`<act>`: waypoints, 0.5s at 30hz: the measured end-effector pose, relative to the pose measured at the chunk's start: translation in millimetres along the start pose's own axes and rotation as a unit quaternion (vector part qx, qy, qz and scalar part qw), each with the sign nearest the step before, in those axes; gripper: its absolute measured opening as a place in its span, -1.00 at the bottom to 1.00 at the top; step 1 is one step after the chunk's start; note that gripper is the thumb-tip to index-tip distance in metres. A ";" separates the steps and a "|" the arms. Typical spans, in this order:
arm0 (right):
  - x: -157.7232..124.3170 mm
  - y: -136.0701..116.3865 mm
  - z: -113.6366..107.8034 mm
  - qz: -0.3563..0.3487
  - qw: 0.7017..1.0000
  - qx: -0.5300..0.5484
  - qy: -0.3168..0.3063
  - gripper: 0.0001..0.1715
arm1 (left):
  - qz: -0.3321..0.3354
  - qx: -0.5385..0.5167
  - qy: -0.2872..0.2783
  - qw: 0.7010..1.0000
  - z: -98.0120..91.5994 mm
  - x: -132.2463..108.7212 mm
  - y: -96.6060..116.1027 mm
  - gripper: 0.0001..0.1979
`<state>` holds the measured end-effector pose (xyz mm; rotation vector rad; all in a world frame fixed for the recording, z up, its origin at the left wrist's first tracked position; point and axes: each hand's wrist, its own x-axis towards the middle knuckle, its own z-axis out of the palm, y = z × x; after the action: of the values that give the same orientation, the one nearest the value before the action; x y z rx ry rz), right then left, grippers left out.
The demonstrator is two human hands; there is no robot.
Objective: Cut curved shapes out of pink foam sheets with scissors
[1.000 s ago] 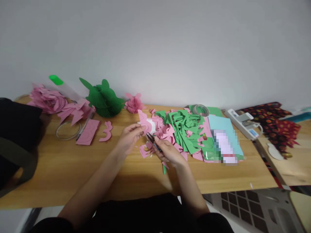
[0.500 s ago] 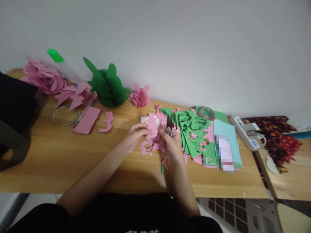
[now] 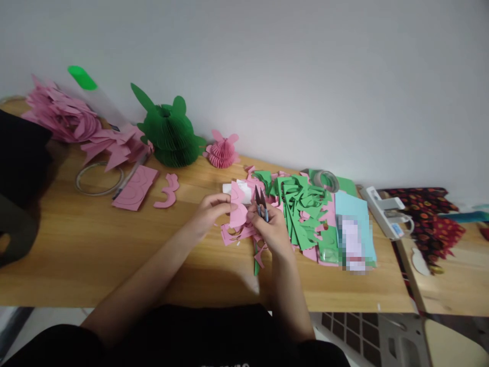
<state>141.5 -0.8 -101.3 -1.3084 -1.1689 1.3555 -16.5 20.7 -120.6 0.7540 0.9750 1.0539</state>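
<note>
Between its thumb and fingers, my left hand (image 3: 213,213) pinches a pink paper piece (image 3: 239,213) with rounded outlines on it. My right hand (image 3: 270,224) is closed around small scissors (image 3: 262,204), whose dark blades point up and away from me, parted slightly, just right of the paper. Below both hands lie pink paper scraps (image 3: 232,234). A heap of green paper offcuts (image 3: 296,206) spreads to the right of my right hand. Left of my left hand rest a cut pink wavy piece (image 3: 170,192) and a pink sheet (image 3: 135,188) with curved lines drawn on it.
By the wall stand a green honeycomb paper figure (image 3: 171,135) and a smaller pink one (image 3: 222,149). Pink folded paper (image 3: 63,114) is piled far left, near a tape ring (image 3: 100,178). Rightward are a tape roll (image 3: 324,180), blue paper (image 3: 353,204) and a power strip (image 3: 387,211).
The scissor blades, hidden before, now show upright beside the pink paper. My right hand has turned slightly, and the view has shifted a little.
</note>
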 end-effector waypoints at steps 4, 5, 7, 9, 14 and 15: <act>-1.7 -4.3 0.8 -0.021 1.000 0.006 0.013 -0.75 | 0.013 0.017 0.013 1.000 3.1 -0.1 4.5 -0.94; -3.1 -4.1 1.2 -0.018 0.999 0.026 0.029 -0.68 | 0.019 0.021 0.021 0.999 3.9 -0.3 5.4 -0.93; -7.7 -3.5 1.4 0.004 0.997 0.071 0.042 -0.49 | 0.031 0.028 0.042 0.998 4.9 -0.8 6.2 -0.92; -13.6 -3.3 0.7 0.040 0.995 0.092 0.006 -0.36 | 0.039 0.030 0.060 0.997 4.9 -1.0 5.8 -0.89; -23.8 -3.9 -0.1 0.113 0.991 0.056 -0.052 -0.31 | 0.034 0.016 0.074 0.997 7.0 -0.6 6.3 -0.85; -24.2 -3.9 0.4 0.122 0.990 0.052 -0.044 -0.31 | 0.032 0.009 0.074 0.997 8.1 -0.5 7.3 -0.86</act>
<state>142.1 -24.1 -93.7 -1.3601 -1.0051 1.6444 -11.7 22.1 -110.9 0.7341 1.0928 1.1705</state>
